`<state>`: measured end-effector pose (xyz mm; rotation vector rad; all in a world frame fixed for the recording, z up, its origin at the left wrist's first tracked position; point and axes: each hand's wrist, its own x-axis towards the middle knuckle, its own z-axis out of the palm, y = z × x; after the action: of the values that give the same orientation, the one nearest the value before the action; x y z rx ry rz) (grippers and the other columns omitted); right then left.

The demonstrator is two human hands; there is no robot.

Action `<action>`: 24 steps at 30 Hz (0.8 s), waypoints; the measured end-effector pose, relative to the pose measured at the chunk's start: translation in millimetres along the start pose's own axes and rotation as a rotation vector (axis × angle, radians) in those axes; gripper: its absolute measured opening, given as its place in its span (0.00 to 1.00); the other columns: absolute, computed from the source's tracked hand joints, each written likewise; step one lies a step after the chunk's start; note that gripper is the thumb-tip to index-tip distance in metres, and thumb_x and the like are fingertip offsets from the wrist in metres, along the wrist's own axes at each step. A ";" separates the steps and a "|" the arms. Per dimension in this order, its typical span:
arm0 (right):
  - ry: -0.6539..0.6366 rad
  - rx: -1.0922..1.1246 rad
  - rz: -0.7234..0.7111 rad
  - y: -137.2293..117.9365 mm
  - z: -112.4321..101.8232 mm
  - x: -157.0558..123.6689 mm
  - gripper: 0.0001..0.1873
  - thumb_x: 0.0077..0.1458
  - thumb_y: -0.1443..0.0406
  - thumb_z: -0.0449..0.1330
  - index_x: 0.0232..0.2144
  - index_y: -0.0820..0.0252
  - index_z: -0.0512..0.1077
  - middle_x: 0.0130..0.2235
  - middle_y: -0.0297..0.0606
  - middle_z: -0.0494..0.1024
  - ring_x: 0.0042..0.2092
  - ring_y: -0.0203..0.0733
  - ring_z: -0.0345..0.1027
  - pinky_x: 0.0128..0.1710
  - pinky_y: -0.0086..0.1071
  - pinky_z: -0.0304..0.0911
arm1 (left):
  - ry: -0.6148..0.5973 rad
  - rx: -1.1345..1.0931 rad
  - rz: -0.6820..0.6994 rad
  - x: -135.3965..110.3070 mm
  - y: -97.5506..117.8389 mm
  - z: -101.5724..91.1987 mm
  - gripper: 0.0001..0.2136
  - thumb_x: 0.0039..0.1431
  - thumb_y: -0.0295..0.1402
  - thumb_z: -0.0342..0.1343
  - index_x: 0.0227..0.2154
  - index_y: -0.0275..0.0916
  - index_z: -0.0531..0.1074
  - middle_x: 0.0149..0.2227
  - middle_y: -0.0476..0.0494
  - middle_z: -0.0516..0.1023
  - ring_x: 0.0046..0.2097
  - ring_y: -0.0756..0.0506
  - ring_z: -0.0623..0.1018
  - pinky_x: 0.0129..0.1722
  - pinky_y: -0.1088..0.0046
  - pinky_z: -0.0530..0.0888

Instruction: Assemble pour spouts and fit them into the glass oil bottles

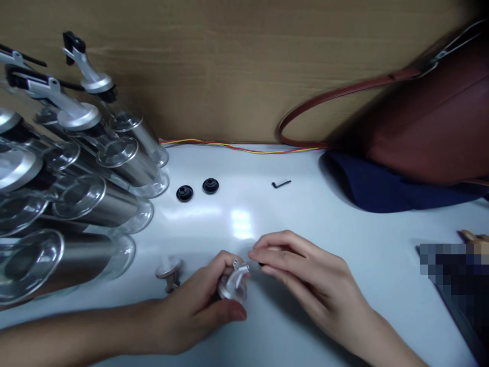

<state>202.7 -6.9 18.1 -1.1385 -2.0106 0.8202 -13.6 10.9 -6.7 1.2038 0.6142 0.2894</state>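
Observation:
My left hand [202, 303] is closed round a silver pourer cap [234, 285] with a short spout that points up and to the right. Just to its right, my right hand [305, 272] has thumb and fingers pinched together on a small dark piece [262, 264], mostly hidden by the fingers. A narrow gap parts the two hands. Left of my left hand, a second silver pourer cap [168, 269] rests on the white table. Farther back lie two round black stoppers [185, 193], and to their right a small black lever [281, 183].
Several glass-and-steel dispenser bottles [101, 201] crowd the left side, some topped with pourers [82, 114]. Red and yellow wires [229, 146] run along the cardboard wall [229, 71]. A brown bag [428, 127] sits on dark blue cloth [374, 188] at the right. A blurred screen-like object is at the right edge.

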 end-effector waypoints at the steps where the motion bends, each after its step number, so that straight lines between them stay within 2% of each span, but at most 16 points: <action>1: -0.019 0.009 -0.004 0.4 0.7 -0.8 0.14 0.61 0.73 0.52 0.46 0.57 0.72 0.40 0.38 0.75 0.37 0.32 0.73 0.37 0.22 0.69 | -0.001 0.000 0.003 0.1 -0.3 0.0 0.19 0.60 0.51 0.49 0.38 0.40 0.58 0.30 0.53 0.56 0.30 0.52 0.56 0.30 0.75 0.57; 5: -0.028 0.031 0.018 -0.3 2.6 -3.6 0.15 0.60 0.72 0.54 0.48 0.55 0.69 0.39 0.36 0.76 0.38 0.32 0.73 0.38 0.22 0.69 | -0.009 0.000 0.012 1.7 1.6 0.6 0.19 0.60 0.52 0.49 0.38 0.40 0.58 0.30 0.53 0.56 0.30 0.52 0.56 0.30 0.75 0.57; 9: 0.018 0.075 0.050 -2.7 3.5 -2.0 0.05 0.58 0.70 0.58 0.37 0.55 0.70 0.33 0.33 0.77 0.33 0.33 0.73 0.33 0.23 0.68 | 0.003 -0.009 -0.006 2.6 4.6 1.0 0.22 0.57 0.55 0.50 0.37 0.39 0.58 0.29 0.54 0.55 0.29 0.52 0.55 0.29 0.75 0.57; 12: 0.026 0.103 0.000 -5.0 3.4 1.3 0.04 0.59 0.70 0.57 0.33 0.57 0.71 0.32 0.34 0.78 0.33 0.32 0.73 0.33 0.22 0.69 | -0.017 0.011 -0.024 2.1 5.3 0.5 0.22 0.57 0.55 0.49 0.38 0.39 0.58 0.29 0.53 0.55 0.29 0.52 0.55 0.29 0.74 0.56; 20: -0.009 0.121 -0.052 -6.7 1.7 3.5 0.08 0.58 0.73 0.57 0.36 0.57 0.74 0.34 0.36 0.79 0.34 0.34 0.74 0.34 0.24 0.71 | -0.027 0.114 -0.024 2.2 4.7 -0.7 0.23 0.56 0.56 0.49 0.38 0.39 0.60 0.29 0.52 0.56 0.30 0.51 0.57 0.30 0.74 0.58; 24: 0.007 0.121 -0.013 -7.0 2.6 3.0 0.12 0.57 0.73 0.59 0.42 0.56 0.73 0.36 0.35 0.80 0.35 0.32 0.74 0.35 0.23 0.70 | -0.024 0.091 0.016 2.6 7.3 -0.8 0.22 0.58 0.55 0.47 0.39 0.39 0.60 0.30 0.52 0.57 0.30 0.51 0.57 0.30 0.74 0.59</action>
<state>196.2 -7.7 22.9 -1.0573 -1.9329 0.9167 -11.2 15.5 -0.9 1.2990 0.6020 0.2625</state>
